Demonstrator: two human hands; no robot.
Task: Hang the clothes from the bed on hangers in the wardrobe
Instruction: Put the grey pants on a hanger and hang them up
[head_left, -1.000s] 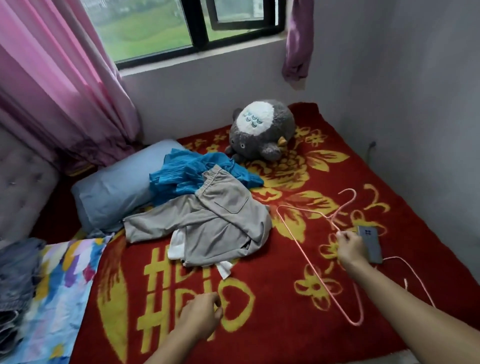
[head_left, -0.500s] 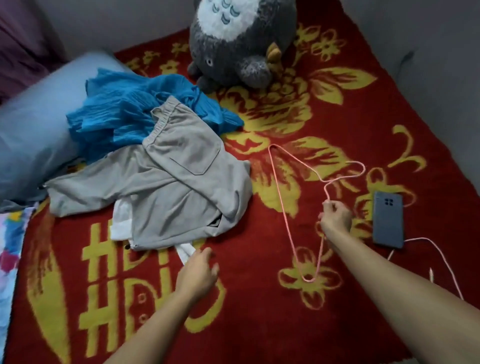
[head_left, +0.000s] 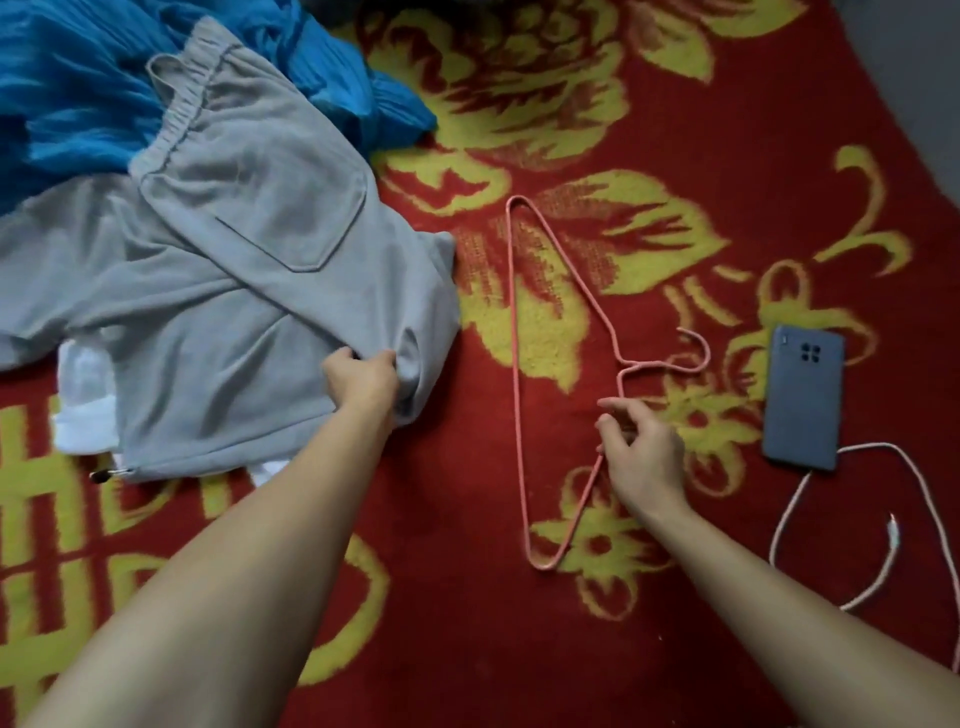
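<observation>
Two hands reach over the red blanket (head_left: 467, 613). The left hand (head_left: 363, 382) pinches the edge of the grey trousers (head_left: 249, 270), fingers curled into the cloth. The right hand (head_left: 644, 452) lies half open over the pink hanger (head_left: 621, 368), which rests flat on the blanket. Its fingertips touch the wire, but I cannot tell whether it grips.

The left hand (head_left: 361, 382) has left the bare red blanket and gone up toward 12 o'clock; it now pinches a fold at the 4 o'clock edge of the grey trousers (head_left: 234, 270). The right hand (head_left: 641, 452) has slid from the neck of the pink hanger (head_left: 516, 364) down onto its sloping arm, with the fingers loosened and spread. The hanger's hook has swung from about 1 o'clock round to 3 o'clock, toward the phone (head_left: 802, 397). The view has dropped closer, and the plush toy and pillow are out of sight.
</observation>
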